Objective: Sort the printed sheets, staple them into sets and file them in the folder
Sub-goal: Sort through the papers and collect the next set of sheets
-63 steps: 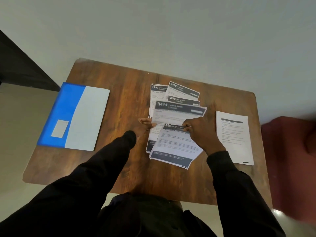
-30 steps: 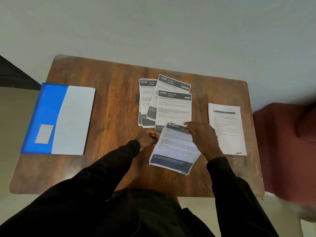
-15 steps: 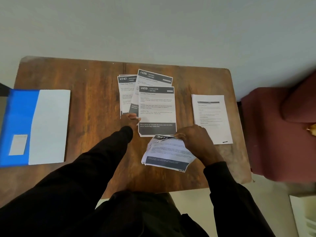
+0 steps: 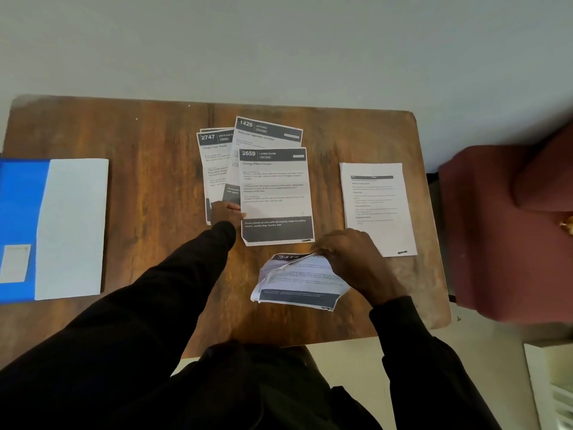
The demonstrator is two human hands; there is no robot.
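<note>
Worktop of dark brown wood, rounded corners, under both hands, bearing all the papers. Maroon armchair well to the right of the right hand, past the worktop's edge. Folder, blue with a broad white panel, flat on the worktop well to the left of the left hand. Sheet 2659, headed LIVING ROOM, flat just beyond the right hand and just right of the left hand, topmost of a fan of overlapped sheets. Plain sheet of small print, flat, apart from the fan, beyond and right of the right hand, its near left corner hidden by the knuckles. Bowed sheet, dark band along its near edge, header curled over, directly left of the right hand; number of leaves in it not discernible. Sheet 1426, KITCHEN, tilted, beyond the left hand, tucked under sheet 2659. Sheet 2747, ENTRANCE, leftmost of the fan, directly beyond the left hand. Right hand, fingers curled, pinching the far edge of the bowed sheet. Left hand, fingers extended, resting on the near edge of sheet 2747 and touching the left edge of sheet 2659, gripping nothing. Pale label on the folder's blue part, far left of the left hand.
</note>
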